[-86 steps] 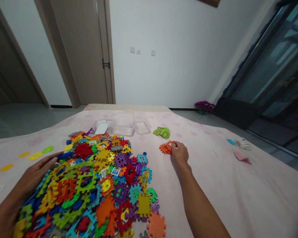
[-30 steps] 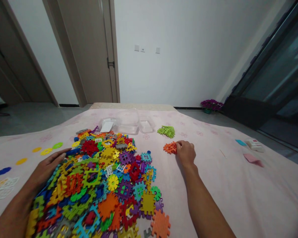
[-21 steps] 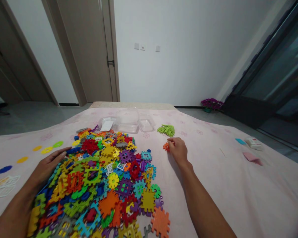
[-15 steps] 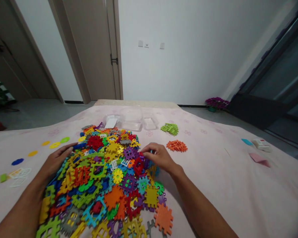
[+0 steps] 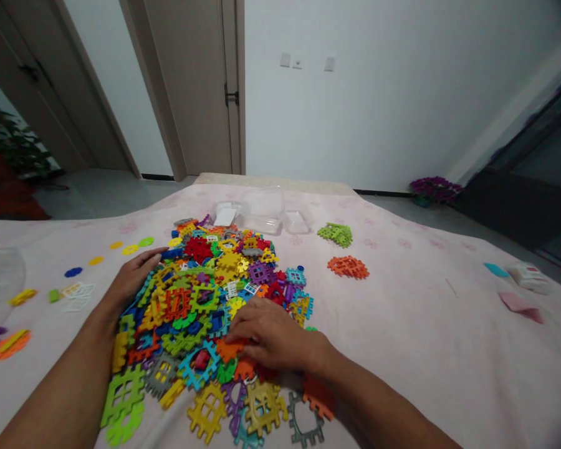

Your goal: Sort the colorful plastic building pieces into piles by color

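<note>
A big heap of colourful plastic interlocking tiles [image 5: 201,299] lies on the pink sheet [image 5: 402,337]. My left hand [image 5: 133,280] rests flat and open against the heap's left edge. Over the near middle of the heap, my right hand [image 5: 268,340] lies palm down with its fingers spread on an orange tile [image 5: 229,349]. A small stack of orange tiles [image 5: 348,267] sits apart to the right. Further back is a stack of green tiles [image 5: 335,234].
Clear plastic containers [image 5: 266,212] stand behind the heap. Loose flat discs and pieces [image 5: 75,272] trail off to the left, next to a clear tub edge [image 5: 0,277]. A blue piece, a white box [image 5: 528,277] and a pink card lie far right.
My right hand left the orange stack on the right and came back to the near part of the heap. The view has shifted left. My left hand has stayed at the heap's edge.
</note>
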The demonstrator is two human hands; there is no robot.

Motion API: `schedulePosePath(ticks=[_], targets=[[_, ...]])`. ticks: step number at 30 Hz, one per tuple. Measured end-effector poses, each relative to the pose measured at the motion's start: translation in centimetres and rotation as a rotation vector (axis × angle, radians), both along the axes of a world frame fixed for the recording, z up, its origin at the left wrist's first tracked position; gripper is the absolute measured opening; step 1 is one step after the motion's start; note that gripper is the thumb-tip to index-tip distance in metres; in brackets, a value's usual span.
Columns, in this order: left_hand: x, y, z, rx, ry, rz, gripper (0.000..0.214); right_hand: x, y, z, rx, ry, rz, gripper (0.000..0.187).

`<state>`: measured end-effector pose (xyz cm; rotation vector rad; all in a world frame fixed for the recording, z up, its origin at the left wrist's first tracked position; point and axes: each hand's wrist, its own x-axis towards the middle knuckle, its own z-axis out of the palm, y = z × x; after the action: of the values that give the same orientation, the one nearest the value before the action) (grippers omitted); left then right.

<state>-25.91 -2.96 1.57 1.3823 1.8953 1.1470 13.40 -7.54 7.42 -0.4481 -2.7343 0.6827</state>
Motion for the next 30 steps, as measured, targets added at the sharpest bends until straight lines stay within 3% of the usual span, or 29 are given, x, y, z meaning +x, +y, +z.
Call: schedulePosePath(ticks=[3,6,10,14,18,23,27,30], targets=[[0.2,-0.2,0.2,-0.003,-0.011,0.01,0.064,0.2,0.3,-0.6,-0.091,0.08,-0.129,0.016],[0.5,-0.3,0.4,-0.028,-0.021,0.011,0.066,0.6,1.1,-0.8,-0.279,0.246,-0.365,0.015],[0.5,-0.1,0.5,-0.069,0.044,0.032,0.069,2.8,3.9,-1.0,-0.445,0.523,-0.707,0.031],[-0.3,0.2,0.0,-0.086,0.096,0.037,0.073,8.3,8.2,-2.2,-0.287,0.629,-1.082,0.041],[-1.2,0.5,-0.7,-0.1,0.137,0.051,0.072,14.5,10.7,-3.6,-0.079,0.468,-1.347,0.038],[-1.2,0.5,-0.8,-0.08,0.145,0.061,0.069,18.4,10.8,-4.6,0.146,0.228,-1.513,0.035],[-1.0,0.5,-0.6,-0.089,0.139,0.059,0.072,19.2,10.6,-4.7,0.248,0.119,-1.592,0.039],[-0.9,0.5,-0.5,-0.086,0.123,0.056,0.072,18.6,10.5,-3.7,0.315,0.146,-1.556,0.037]])
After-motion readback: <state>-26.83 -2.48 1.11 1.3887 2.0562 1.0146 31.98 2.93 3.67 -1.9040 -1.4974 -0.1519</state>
